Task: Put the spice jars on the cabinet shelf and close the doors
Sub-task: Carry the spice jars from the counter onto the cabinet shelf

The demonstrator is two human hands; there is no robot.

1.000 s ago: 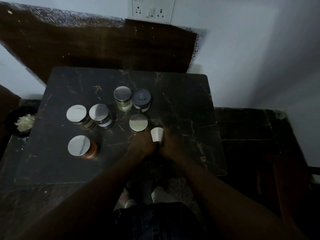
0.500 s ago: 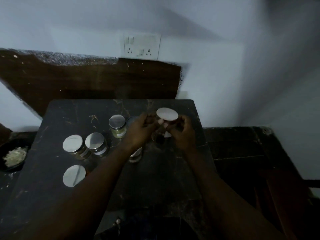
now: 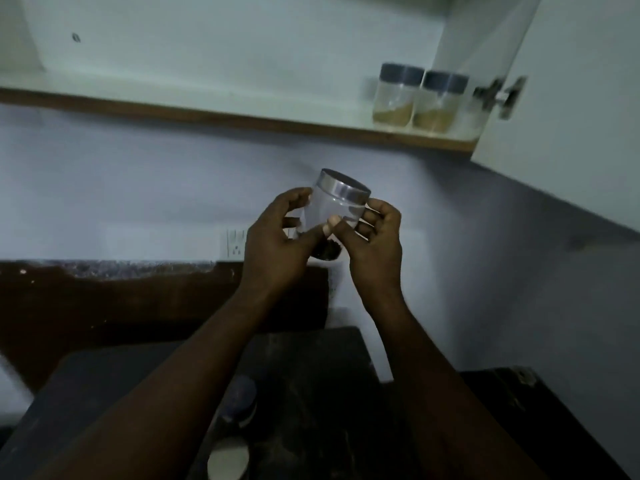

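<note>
Head view, dim light, some blur.

Cabinet shelf (image 3: 214, 116): the left and middle stretch of its floor shows bare, so there is open room to set down.

Left hand (image 3: 277, 244): fingers curled round the left side of the spice jar (image 3: 337, 209), thumb laid across its front.

The spice jar is carried in mid-air between both hands, below the shelf edge and well above the tabletop (image 3: 311, 375). It has a steel lid and a clear wall with a dark fill low in the body, and it tilts a little, lid leaning to the upper left.

Right hand (image 3: 375, 244): thumb on the jar's front beside the left thumb, fingers curled behind its right side.

Shelf jars (image 3: 419, 98): two with dark lids, close side by side at the right end of the shelf, just beside the hinge (image 3: 500, 95) of the open door (image 3: 571, 98).

Judgement on the step in hand (lift and place):
- Bring the jar upright before it crosses the brown edge, and clear that edge with the base, not the lid.
- Set it left of the two shelf jars with a gap, so neither is knocked.
- One hand could probably finish the placement; ease the grip off only once the base sits flat.
- Push it back from the edge so the door can swing shut.

Left to move: a dark-lidded jar (image 3: 239, 400) and a pale-lidded jar (image 3: 228, 459) on the tabletop, partly hidden by the forearms.
</note>
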